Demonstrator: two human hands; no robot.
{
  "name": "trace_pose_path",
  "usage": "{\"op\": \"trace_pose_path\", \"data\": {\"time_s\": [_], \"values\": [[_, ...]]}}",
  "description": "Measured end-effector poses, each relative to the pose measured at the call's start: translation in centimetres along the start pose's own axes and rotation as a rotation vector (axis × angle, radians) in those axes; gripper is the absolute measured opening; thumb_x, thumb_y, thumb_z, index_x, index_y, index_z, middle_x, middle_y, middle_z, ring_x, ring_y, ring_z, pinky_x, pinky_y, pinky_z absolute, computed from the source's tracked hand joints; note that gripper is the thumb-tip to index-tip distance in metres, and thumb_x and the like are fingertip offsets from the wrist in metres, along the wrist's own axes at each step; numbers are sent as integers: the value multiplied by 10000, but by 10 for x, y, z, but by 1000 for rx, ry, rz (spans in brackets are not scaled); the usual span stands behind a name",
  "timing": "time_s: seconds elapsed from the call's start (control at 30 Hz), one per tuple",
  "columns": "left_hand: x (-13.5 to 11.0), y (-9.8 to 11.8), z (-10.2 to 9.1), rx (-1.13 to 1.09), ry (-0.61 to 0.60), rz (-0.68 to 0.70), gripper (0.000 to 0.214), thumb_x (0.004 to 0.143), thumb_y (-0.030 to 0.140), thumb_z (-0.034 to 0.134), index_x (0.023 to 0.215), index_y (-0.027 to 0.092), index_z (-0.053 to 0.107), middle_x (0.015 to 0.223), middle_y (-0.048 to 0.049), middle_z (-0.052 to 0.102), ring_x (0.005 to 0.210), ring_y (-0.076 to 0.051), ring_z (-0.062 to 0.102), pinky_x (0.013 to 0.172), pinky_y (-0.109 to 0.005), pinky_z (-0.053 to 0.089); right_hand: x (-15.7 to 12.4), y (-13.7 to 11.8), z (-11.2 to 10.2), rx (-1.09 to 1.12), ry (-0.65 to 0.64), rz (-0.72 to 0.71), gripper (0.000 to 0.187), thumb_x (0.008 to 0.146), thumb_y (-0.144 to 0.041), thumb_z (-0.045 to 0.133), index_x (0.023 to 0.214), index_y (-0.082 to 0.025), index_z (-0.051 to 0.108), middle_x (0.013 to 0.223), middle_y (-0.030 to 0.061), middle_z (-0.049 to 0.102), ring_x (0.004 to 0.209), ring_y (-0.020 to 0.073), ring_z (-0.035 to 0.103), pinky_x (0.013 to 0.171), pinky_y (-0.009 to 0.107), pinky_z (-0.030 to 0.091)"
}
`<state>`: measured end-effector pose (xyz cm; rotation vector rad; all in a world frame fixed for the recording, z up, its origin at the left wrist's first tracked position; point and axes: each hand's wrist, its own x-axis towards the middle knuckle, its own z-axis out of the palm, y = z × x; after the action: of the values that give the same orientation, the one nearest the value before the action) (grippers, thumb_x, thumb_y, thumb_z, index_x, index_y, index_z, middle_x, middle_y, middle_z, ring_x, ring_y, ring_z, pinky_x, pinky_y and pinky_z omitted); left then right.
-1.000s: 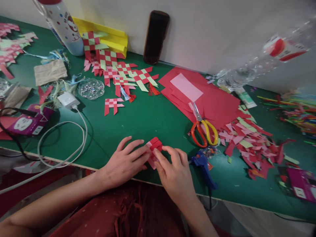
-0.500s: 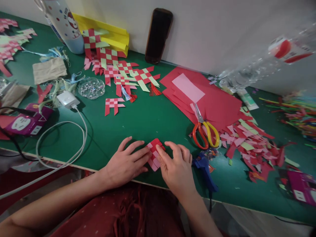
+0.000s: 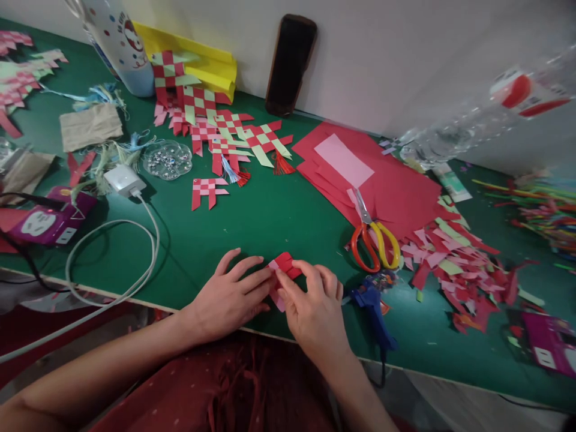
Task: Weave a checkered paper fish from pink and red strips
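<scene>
A small woven piece of red and pink paper strips (image 3: 283,264) lies on the green table (image 3: 270,222) near its front edge. My left hand (image 3: 231,294) rests flat on the table with fingers stretched out, its fingertips pressing the piece's left side. My right hand (image 3: 312,303) covers the piece's right side, thumb and fingers pinched on a strip. Most of the weave is hidden under both hands.
Orange and yellow scissors (image 3: 374,240) lie on red paper sheets (image 3: 387,186). A blue glue gun (image 3: 373,306) sits right of my hand. Finished woven pieces (image 3: 225,135), a dish of googly eyes (image 3: 167,159), a charger (image 3: 124,180), a phone (image 3: 290,63) and strip scraps (image 3: 454,264) surround.
My right hand has slid left over the woven piece and closed on it, hiding more of it. The left hand has stayed in place.
</scene>
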<state>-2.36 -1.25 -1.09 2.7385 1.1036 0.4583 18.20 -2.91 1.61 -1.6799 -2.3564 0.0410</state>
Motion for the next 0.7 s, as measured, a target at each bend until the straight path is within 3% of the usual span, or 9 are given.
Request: {"op": "trace_pose_path", "data": {"time_s": [0.33,0.53,0.7], "values": [[1,0,0,-6,8,5,329,951,442,541,1208,255,625,1295,-24,623,1271,-240,465,1183,-505,151,0,11,2,-3,9,80,271,932,-275,541,1150,-300,701,1223,91,601,1074,294,461,828,456,423],[1,0,-2,-10,0,13,367,944,440,555,1266,268,593,1338,-32,592,1305,-242,436,1187,-493,155,-11,21,-5,146,188,87,326,946,-192,495,1241,-202,632,1129,111,589,1038,249,488,919,448,445],[3,1,-5,-25,32,7,352,963,410,536,1277,258,584,1318,-24,617,1295,-224,453,1191,-467,144,-24,29,-15,166,266,124,328,939,-183,505,1244,-232,615,1085,96,598,1018,240,530,899,436,460]]}}
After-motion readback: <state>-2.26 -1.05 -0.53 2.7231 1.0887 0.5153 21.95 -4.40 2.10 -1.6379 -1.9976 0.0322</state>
